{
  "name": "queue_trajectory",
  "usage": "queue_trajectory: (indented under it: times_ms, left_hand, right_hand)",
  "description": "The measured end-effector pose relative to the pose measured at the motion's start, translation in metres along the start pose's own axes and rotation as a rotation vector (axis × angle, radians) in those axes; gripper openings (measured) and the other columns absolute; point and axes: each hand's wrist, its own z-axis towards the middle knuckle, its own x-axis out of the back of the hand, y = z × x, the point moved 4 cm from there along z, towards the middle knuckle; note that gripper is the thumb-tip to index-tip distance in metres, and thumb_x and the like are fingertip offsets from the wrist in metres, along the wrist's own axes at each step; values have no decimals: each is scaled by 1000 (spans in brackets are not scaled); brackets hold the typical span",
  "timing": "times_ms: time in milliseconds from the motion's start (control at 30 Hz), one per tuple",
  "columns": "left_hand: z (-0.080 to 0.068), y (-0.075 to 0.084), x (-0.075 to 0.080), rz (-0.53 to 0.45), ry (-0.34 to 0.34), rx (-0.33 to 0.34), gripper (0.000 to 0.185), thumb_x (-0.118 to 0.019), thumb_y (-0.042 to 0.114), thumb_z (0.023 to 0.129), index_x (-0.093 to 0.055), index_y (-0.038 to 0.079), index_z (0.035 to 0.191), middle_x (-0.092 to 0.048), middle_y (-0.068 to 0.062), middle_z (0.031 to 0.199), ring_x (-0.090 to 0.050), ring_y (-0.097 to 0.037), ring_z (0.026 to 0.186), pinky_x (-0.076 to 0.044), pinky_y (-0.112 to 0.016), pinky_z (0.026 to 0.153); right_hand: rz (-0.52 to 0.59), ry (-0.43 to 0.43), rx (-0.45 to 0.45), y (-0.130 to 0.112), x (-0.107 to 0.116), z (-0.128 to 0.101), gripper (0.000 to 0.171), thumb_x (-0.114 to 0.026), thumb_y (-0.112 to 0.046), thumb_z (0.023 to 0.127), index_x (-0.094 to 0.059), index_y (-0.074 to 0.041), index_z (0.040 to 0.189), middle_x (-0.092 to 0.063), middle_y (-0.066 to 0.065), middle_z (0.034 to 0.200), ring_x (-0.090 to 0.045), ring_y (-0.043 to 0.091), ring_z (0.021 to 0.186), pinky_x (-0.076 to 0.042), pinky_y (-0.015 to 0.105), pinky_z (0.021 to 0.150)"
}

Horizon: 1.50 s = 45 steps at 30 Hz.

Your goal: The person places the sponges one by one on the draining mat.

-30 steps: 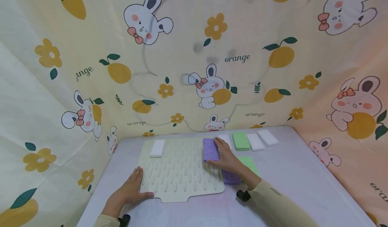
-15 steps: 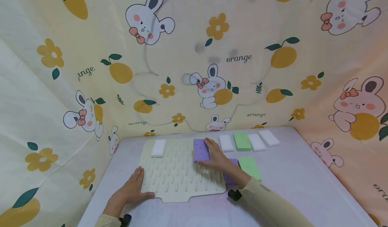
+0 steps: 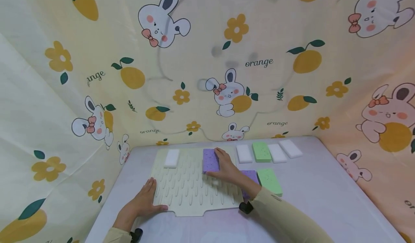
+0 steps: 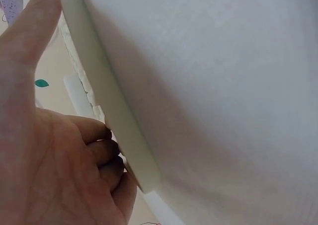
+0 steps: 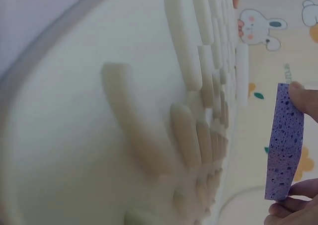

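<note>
The right hand (image 3: 228, 171) holds a purple sponge (image 3: 210, 160) by its ends, with the thumb and fingers pinching it. The sponge is over the far part of the cream drying mat (image 3: 191, 189), near the middle of the mat's far edge. From the right wrist, the sponge (image 5: 284, 143) shows above the mat's bumpy ribs (image 5: 184, 135).

The left hand (image 3: 142, 201) lies flat with straight fingers on the mat's near left corner and presses it down.

A white sponge (image 3: 172, 158) sits at the mat's far left corner. Along the far edge of the tabletop (image 3: 324, 199) lie a white sponge (image 3: 244, 153), a green sponge (image 3: 261, 151) and two more white sponges (image 3: 283, 150). Just beside the mat's right edge lie another purple sponge (image 3: 250, 178) and another green sponge (image 3: 269, 181).
</note>
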Motion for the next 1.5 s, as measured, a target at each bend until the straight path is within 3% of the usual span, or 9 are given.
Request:
queue_trajectory:
  times_ms: [300, 667, 900, 1100, 1500]
  left_hand:
    - [-2, 2, 1, 8, 6, -32, 134, -88, 62, 81, -20, -21, 160, -15, -40, 170, -14, -55, 160, -23, -64, 131]
    - [-3, 9, 5, 9, -1, -8, 135, -89, 62, 78, -20, -20, 161, -16, -39, 171, -14, -53, 161, -22, -63, 131]
    - [4, -7, -7, -33, 29, -23, 148, -83, 80, 70, -20, -18, 162, -15, -38, 172, -12, -52, 161, -20, -65, 131]
    - [-2, 5, 6, 3, -8, -4, 137, -88, 65, 78, -20, -19, 161, -15, -39, 171, -14, -54, 161, -22, -63, 131]
    - [0, 2, 2, 8, -11, -9, 136, -88, 65, 78, -21, -19, 161, -15, -39, 171, -14, -53, 161, -23, -63, 131]
  right_hand:
    - [4, -27, -26, -7, -9, 9, 118, -95, -40, 83, -26, 6, 167, -24, 26, 174, -25, 45, 160, -30, 57, 130]
    - [16, -36, -20, -13, -27, 28, 117, -94, -41, 83, -27, 6, 166, -26, 26, 173, -26, 45, 160, -32, 56, 130]
    - [23, -45, -17, -17, -37, 37, 118, -96, -40, 82, -28, 7, 165, -28, 27, 172, -27, 45, 159, -33, 56, 129]
    - [34, -58, -16, -18, -45, 45, 116, -94, -41, 83, -27, 7, 166, -27, 26, 172, -28, 44, 159, -35, 55, 128]
    - [22, -93, -30, -18, -58, 55, 117, -93, -44, 85, -25, 7, 166, -26, 25, 173, -28, 43, 159, -35, 55, 129]
